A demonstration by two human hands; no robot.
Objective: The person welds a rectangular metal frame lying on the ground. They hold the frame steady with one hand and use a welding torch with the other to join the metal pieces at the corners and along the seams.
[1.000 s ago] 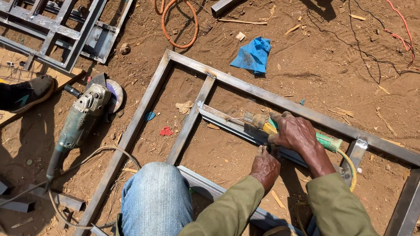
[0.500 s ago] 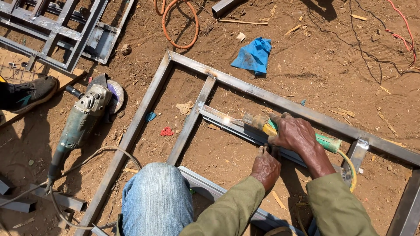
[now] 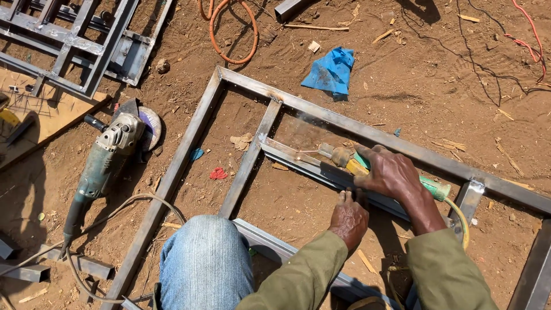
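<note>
Head view. Metal frame [image 3: 367, 133] of square tube lies flat on bare dirt ground [image 3: 436, 74]. Right hand [image 3: 392, 173] is wrapped closed around a welding electrode holder [image 3: 350, 163], yellow and green; its tip rests on the inner crossbar [image 3: 313, 162], centre of frame, with faint smoke above. Left hand [image 3: 349, 218] sits just near of the right, fingers curled down, pressing on the same crossbar. Blue-jeaned knee [image 3: 205, 261] at near edge. Angle grinder [image 3: 109, 156] lies on the ground left of the frame, well apart from both hands. Blue rag [image 3: 332, 72] far of the frame. Orange hose [image 3: 227, 28] far left.
</note>
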